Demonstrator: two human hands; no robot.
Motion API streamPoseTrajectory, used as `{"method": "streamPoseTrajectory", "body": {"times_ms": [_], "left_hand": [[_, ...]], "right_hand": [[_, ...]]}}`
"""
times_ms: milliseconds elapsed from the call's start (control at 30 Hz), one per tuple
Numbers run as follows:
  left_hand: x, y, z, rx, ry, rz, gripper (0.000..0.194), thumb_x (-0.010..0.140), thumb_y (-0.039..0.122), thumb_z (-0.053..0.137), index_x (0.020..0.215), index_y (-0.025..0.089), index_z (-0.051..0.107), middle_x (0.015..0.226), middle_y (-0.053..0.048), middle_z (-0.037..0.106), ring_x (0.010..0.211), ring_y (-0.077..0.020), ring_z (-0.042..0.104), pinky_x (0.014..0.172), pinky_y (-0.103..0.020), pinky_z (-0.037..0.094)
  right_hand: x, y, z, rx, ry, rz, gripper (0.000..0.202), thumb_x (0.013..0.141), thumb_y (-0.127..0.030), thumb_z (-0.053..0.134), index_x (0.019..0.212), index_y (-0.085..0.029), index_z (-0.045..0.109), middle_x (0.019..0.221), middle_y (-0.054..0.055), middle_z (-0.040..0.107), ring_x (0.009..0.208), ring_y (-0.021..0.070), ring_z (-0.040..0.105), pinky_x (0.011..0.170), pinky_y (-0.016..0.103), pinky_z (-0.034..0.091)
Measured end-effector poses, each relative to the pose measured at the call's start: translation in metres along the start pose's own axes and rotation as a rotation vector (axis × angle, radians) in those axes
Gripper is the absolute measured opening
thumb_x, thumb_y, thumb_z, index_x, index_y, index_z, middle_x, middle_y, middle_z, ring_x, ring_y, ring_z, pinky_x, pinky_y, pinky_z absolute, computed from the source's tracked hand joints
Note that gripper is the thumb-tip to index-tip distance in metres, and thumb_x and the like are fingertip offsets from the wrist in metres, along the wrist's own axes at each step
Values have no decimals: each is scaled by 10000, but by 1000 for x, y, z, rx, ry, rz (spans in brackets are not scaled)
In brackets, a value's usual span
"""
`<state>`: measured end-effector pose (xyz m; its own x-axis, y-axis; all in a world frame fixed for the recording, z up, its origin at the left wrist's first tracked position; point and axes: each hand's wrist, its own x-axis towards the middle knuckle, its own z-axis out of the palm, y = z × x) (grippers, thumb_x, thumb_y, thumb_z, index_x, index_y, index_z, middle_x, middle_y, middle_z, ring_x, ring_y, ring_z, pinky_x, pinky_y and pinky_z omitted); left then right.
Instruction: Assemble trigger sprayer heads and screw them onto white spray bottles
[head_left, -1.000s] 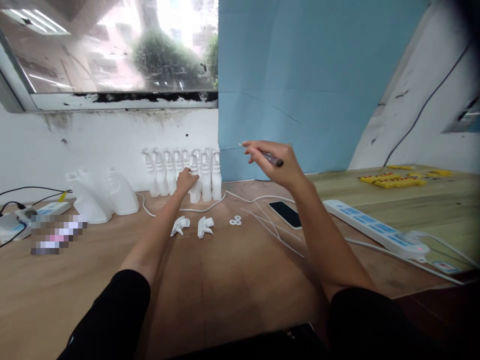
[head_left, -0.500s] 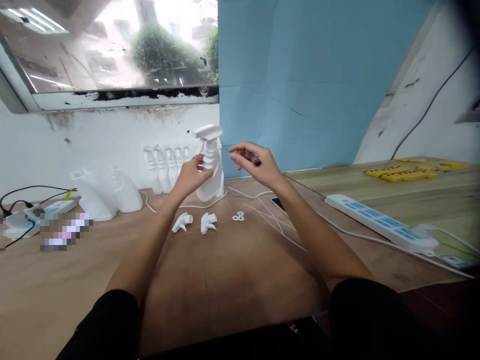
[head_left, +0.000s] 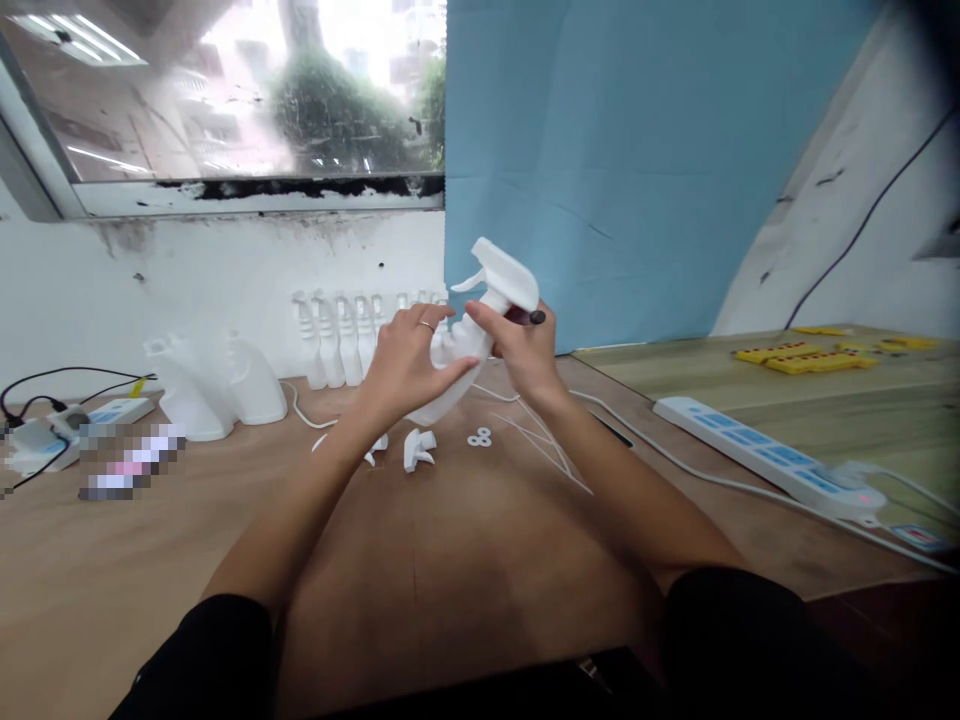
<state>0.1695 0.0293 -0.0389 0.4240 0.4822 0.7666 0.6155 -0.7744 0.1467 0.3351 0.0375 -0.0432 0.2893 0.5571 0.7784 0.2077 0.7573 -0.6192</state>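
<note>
While both hands meet on it, a white spray bottle [head_left: 469, 350] hangs tilted above the table [head_left: 465, 560]

Left hand [head_left: 405, 362] wraps the body to steady it; right hand [head_left: 521, 350] pinches the neck under the trigger head, a dark pen [head_left: 534, 317] tucked in its fingers. 2 loose trigger heads [head_left: 416, 447] lie below the bottle, more bottles [head_left: 337, 335] behind it

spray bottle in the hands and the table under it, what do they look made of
Spray bottle: looks like opaque white moulded plastic with a dull sheen, its trigger head the same; both hands hold it. Table: reddish-brown wood or wood veneer with a smooth matte face and faint grain lines; which of the two cannot be told.
</note>
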Motion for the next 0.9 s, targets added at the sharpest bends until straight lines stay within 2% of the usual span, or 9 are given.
{"method": "streamPoseTrajectory", "body": {"times_ms": [67,133,267,333,433,500,533,733,900], "left_hand": [[-3,7,5,150,56,44,586,778,483,738,1243,194,531,1273,-120,593,1171,-328,508,968,-456,386],[-6,12,12,237,74,75,628,773,479,742,1271,186,495,1269,-137,592,1144,-338,513,926,-450,393],[-9,16,17,262,75,71,583,848,307,615,1359,106,419,1221,-169,614,1100,-327,560,898,-428,416],[-7,15,10,185,6,24,584,839,286,590,1370,103,427,1185,-153,636,1035,-308,602,854,-394,450],[-4,10,-10,-62,-212,-40,575,818,377,632,1340,184,492,1046,-65,687,867,-242,646,724,-313,485],[-2,5,-21,-170,-290,-36,579,801,404,658,1330,221,512,1015,-30,694,855,-223,647,724,-295,491],[-1,3,-25,-171,-287,-26,580,797,392,665,1330,221,515,1030,-31,692,884,-228,644,750,-302,494],[0,-7,-30,-45,-225,73,514,804,313,664,1292,184,566,1231,-99,602,1105,-271,573,934,-370,468],[-2,-12,-37,-179,-301,104,552,808,332,661,1337,222,548,1275,-73,561,1117,-243,571,943,-354,471]], "right_hand": [[-3,1,4,20,30,46,398,724,-543,739,833,-201,566,727,4,576,630,154,556,498,277,473],[-5,1,7,55,34,91,399,739,-553,722,809,-207,537,678,-13,532,570,137,517,454,267,437],[-8,-1,8,117,49,82,411,713,-520,767,734,-207,501,620,-35,462,510,103,437,420,246,368],[-9,-2,6,140,25,85,421,714,-522,769,709,-208,488,598,-44,433,486,90,395,400,235,337],[-8,-3,0,155,-123,91,390,734,-552,740,808,-207,572,654,-25,499,510,99,434,402,231,369],[-6,-1,-3,166,-224,37,417,730,-565,736,916,-207,630,744,0,570,567,113,495,448,240,432],[-5,0,-4,168,-250,9,437,721,-567,742,950,-208,642,776,7,589,595,118,516,478,245,459],[1,9,-4,127,-189,13,470,644,-526,820,931,-227,598,777,-12,581,668,143,553,536,262,507],[1,8,-5,151,-288,-51,470,670,-510,816,1014,-249,629,988,19,642,899,200,614,791,332,546]]}}
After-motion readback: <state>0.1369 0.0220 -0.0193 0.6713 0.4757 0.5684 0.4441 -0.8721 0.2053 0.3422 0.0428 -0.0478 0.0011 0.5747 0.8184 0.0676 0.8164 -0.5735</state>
